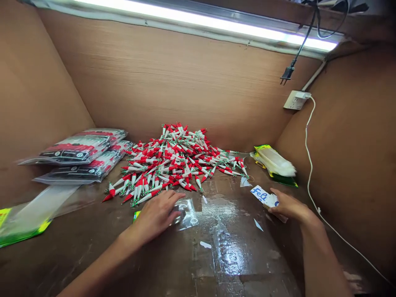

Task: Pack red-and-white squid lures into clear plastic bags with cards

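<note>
A big heap of red and white lures (173, 159) with green hooks lies at the back middle of the brown table. Just in front of it, my left hand (157, 212) has its fingers bent around part of a small clear plastic packet (188, 214), with a yellow-green edge showing behind the hand. On the right, my right hand (286, 204) pinches a white card with blue lettering (261, 194) between thumb and fingers. Small white scraps (205, 245) lie between the hands.
Packed bags (80, 148) are stacked at the back left, with yellow-green empty bags (27, 220) in front. More bags (274, 161) lie at the back right. A white cable (307, 144) runs down the right side from a wall socket (295, 100). A black plug (287, 73) hangs above.
</note>
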Available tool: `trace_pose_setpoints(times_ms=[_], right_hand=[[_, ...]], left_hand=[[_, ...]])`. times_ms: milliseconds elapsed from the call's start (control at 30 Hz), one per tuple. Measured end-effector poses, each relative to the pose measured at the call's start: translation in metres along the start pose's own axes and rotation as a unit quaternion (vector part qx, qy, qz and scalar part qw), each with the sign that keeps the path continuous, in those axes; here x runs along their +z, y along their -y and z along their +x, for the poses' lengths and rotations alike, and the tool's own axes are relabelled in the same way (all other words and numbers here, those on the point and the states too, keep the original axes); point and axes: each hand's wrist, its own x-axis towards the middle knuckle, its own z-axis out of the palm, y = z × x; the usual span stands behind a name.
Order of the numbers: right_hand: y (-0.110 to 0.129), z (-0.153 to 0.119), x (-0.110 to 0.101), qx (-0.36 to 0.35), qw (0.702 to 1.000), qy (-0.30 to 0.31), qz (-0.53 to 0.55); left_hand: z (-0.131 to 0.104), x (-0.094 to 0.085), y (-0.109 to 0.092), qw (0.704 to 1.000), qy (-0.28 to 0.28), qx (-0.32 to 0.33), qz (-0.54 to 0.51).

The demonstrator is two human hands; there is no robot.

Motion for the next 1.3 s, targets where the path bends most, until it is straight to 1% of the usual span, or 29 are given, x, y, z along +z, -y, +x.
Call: trace_pose_setpoints(times_ms=[33, 67, 100, 133, 167, 200, 233, 267, 300, 333, 367, 400, 433, 467, 500, 533, 567, 600, 667, 733, 767, 833, 867, 933, 967, 1067, 1133, 1233, 1300], right_hand=[[0.005, -0.004, -0.002, -0.009, 1.000, 0.012, 0.017], [0.016, -0.009, -0.006, -0.023, 0.998, 0.026, 0.047], [0.033, -0.016, -0.009, -0.042, 0.994, 0.033, 0.092], [0.055, -0.025, -0.010, -0.071, 0.986, 0.032, 0.150], [0.080, -0.036, -0.010, -0.106, 0.968, 0.040, 0.225], [0.108, -0.047, -0.006, -0.134, 0.939, 0.047, 0.313], [0.136, -0.059, 0.000, -0.157, 0.904, 0.072, 0.392], [0.164, -0.071, 0.008, -0.170, 0.873, 0.084, 0.450], [0.188, -0.079, 0.017, -0.181, 0.851, 0.091, 0.485], [0.207, -0.084, 0.024, -0.193, 0.842, 0.094, 0.495], [0.220, -0.084, 0.027, -0.214, 0.837, 0.102, 0.494], [0.228, -0.079, 0.026, -0.231, 0.837, 0.103, 0.485], [0.230, -0.068, 0.021, -0.236, 0.846, 0.086, 0.469], [0.226, -0.051, 0.010, -0.230, 0.863, 0.044, 0.448], [0.219, -0.031, -0.004, -0.211, 0.893, -0.013, 0.398], [0.210, -0.008, -0.019, -0.166, 0.924, -0.088, 0.333], [0.200, 0.015, -0.034, -0.108, 0.947, -0.147, 0.266], [0.190, 0.037, -0.047, -0.072, 0.952, -0.166, 0.245], [0.173, 0.072, -0.062, -0.036, 0.960, -0.164, 0.226], [0.161, 0.093, -0.063, -0.029, 0.964, -0.136, 0.227], [0.157, 0.098, -0.060, -0.031, 0.964, -0.123, 0.232], [0.148, 0.101, -0.053, -0.042, 0.961, -0.110, 0.250], [0.142, 0.099, -0.051, -0.048, 0.957, -0.110, 0.264], [0.131, 0.092, -0.049, -0.060, 0.944, -0.119, 0.303], [0.125, 0.087, -0.049, -0.064, 0.935, -0.125, 0.327], [0.111, 0.064, -0.049, -0.074, 0.896, -0.136, 0.417], [0.110, 0.045, -0.044, -0.082, 0.863, -0.130, 0.480], [0.122, 0.013, -0.027, -0.103, 0.820, -0.102, 0.553], [0.136, -0.006, -0.012, -0.118, 0.785, -0.064, 0.605]], left_hand=[[0.001, 0.004, -0.010, 0.999, 0.008, 0.012, -0.036], [0.003, 0.008, -0.021, 0.997, 0.016, 0.016, -0.079], [0.005, 0.013, -0.033, 0.991, 0.029, 0.008, -0.130], [0.008, 0.018, -0.044, 0.981, 0.047, -0.006, -0.189], [0.010, 0.023, -0.054, 0.964, 0.074, -0.022, -0.255], [0.012, 0.030, -0.063, 0.940, 0.099, -0.037, -0.324], [0.015, 0.037, -0.070, 0.915, 0.112, -0.050, -0.385], [0.017, 0.044, -0.075, 0.888, 0.111, -0.061, -0.441], [0.019, 0.051, -0.077, 0.864, 0.101, -0.069, -0.489], [0.021, 0.056, -0.076, 0.842, 0.083, -0.077, -0.528], [0.023, 0.061, -0.073, 0.823, 0.062, -0.088, -0.558], [0.025, 0.063, -0.067, 0.807, 0.048, -0.104, -0.580], [0.026, 0.064, -0.059, 0.794, 0.042, -0.124, -0.594], [0.027, 0.062, -0.051, 0.784, 0.049, -0.147, -0.602], [0.028, 0.058, -0.041, 0.778, 0.070, -0.166, -0.602], [0.029, 0.052, -0.032, 0.776, 0.094, -0.175, -0.598], [0.029, 0.046, -0.024, 0.784, 0.114, -0.172, -0.585], [0.029, 0.040, -0.018, 0.799, 0.132, -0.164, -0.563], [0.027, 0.028, -0.009, 0.835, 0.175, -0.153, -0.498], [0.025, 0.022, -0.005, 0.884, 0.194, -0.137, -0.403], [0.024, 0.021, -0.006, 0.913, 0.181, -0.126, -0.344], [0.021, 0.023, -0.010, 0.963, 0.118, -0.116, -0.211], [0.020, 0.025, -0.013, 0.979, 0.083, -0.117, -0.146], [0.019, 0.031, -0.020, 0.991, 0.035, -0.122, -0.049], [0.018, 0.035, -0.023, 0.993, 0.024, -0.117, -0.022], [0.015, 0.045, -0.030, 0.996, 0.022, -0.090, 0.004], [0.013, 0.050, -0.032, 0.996, 0.029, -0.078, 0.006], [0.011, 0.051, -0.033, 0.998, 0.029, -0.056, -0.015], [0.010, 0.049, -0.033, 0.997, 0.038, -0.036, -0.057]])
